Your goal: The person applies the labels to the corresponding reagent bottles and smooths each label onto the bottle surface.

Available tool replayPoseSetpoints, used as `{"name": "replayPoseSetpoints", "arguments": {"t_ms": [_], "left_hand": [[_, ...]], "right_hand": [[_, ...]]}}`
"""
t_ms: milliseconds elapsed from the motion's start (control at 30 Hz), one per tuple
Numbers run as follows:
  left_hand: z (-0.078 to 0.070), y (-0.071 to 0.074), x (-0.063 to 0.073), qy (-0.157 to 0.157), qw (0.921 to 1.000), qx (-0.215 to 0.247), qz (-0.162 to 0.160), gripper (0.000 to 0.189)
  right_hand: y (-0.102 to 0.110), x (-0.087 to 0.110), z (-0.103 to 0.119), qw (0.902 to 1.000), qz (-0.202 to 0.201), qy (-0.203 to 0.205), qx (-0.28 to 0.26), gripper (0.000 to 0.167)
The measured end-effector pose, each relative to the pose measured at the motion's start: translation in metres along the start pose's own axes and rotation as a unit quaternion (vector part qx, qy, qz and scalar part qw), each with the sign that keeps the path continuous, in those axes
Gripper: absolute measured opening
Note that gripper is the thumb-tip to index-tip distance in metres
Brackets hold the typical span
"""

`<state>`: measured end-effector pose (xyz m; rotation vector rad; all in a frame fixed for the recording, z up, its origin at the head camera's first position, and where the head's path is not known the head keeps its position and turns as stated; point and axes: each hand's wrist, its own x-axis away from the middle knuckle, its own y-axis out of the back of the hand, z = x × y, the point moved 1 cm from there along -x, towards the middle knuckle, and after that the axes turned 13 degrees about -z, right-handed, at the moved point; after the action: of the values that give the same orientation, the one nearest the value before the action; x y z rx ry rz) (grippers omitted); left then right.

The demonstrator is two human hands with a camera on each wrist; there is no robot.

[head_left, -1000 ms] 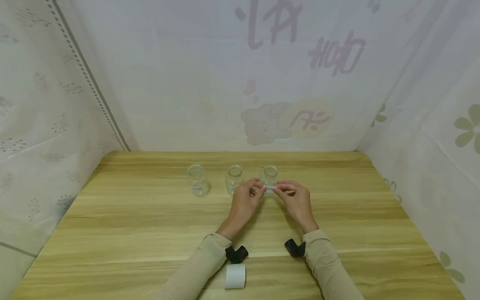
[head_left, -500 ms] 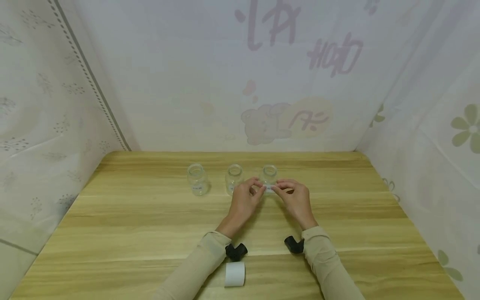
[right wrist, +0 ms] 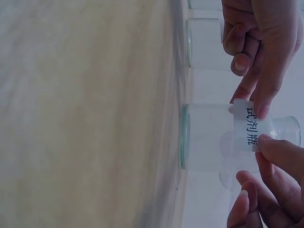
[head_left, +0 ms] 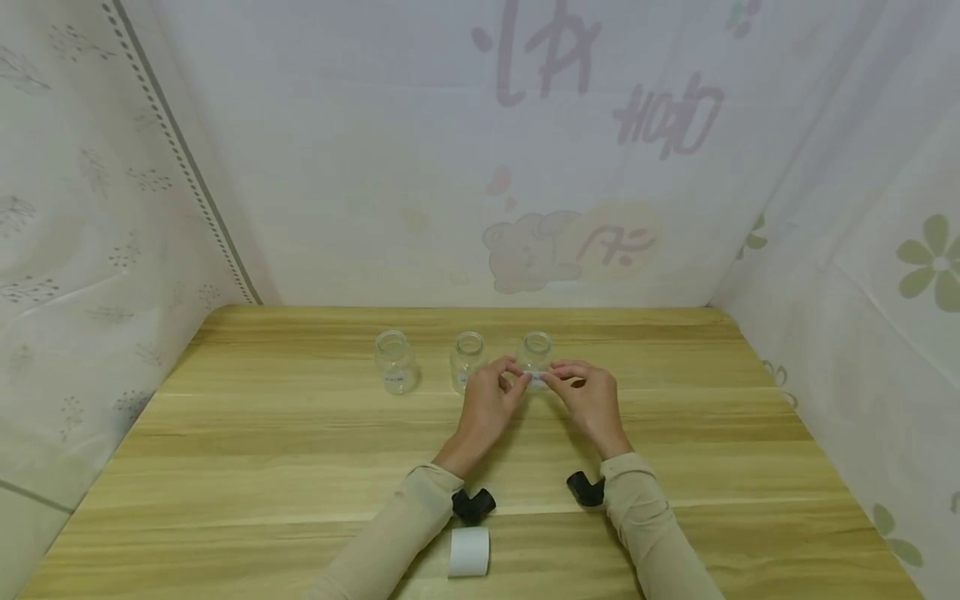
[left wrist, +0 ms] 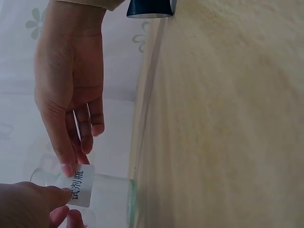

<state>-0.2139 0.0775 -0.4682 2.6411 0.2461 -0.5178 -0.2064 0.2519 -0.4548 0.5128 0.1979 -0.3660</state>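
Observation:
A small white label [right wrist: 244,133] with handwritten dark characters lies across the front of the rightmost clear glass jar [head_left: 537,348]. My left hand [head_left: 491,404] pinches one end of it between thumb and fingers. At the other end, my right hand [head_left: 595,408] pinches it the same way, thumb on the written face. The jar stands upright and lidless on the table. Whether the label's back touches the glass all along cannot be made out. The middle jar [head_left: 467,354] stands just left of my left hand, partly hidden by it; a white label shows low on it.
A third glass jar [head_left: 395,358], labelled near its base, stands farther left in the same row. Close to my left forearm lies a white curled paper piece or roll [head_left: 469,552]. Black elbow-shaped pieces [head_left: 473,506] sit beside both sleeve cuffs. A patterned cloth wall [head_left: 375,208] rises behind the wooden table [head_left: 300,450].
Both hands keep their hold on the label, with the right hand a few pixels farther left. The head view has shifted slightly.

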Motion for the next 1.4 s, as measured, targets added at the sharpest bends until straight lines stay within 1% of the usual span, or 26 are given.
{"name": "replayPoseSetpoints", "arguments": {"t_ms": [167,400,733,933,1133,1400], "left_hand": [[0.0001,0.0013,0.0007,0.015,0.9999,0.007,0.005,0.017],[-0.001,0.0029,-0.0002,0.011,0.9999,0.007,0.007,0.017],[0.0004,0.0024,0.0004,0.017,0.9996,0.016,0.014,0.02],[0.0014,0.0008,-0.0002,0.011,0.9999,0.011,0.002,0.019],[0.0011,0.0,-0.0008,0.009,0.9999,0.009,-0.002,0.019],[-0.0001,-0.0002,-0.0004,-0.001,0.9999,0.002,-0.017,0.02]], "right_hand": [[-0.0003,-0.0001,0.0008,1.0,0.0,-0.001,-0.001,0.017],[-0.0007,-0.0005,0.0012,0.9999,-0.004,-0.011,0.001,0.018],[-0.0007,-0.0002,0.0002,0.9995,-0.009,-0.027,-0.01,0.02],[-0.0023,-0.0006,0.0004,0.9995,-0.023,-0.019,-0.009,0.02],[-0.0047,-0.0004,-0.0013,0.9994,-0.033,-0.01,-0.01,0.018],[-0.0057,-0.0011,-0.0016,0.9989,-0.044,0.011,-0.011,0.016]]}}
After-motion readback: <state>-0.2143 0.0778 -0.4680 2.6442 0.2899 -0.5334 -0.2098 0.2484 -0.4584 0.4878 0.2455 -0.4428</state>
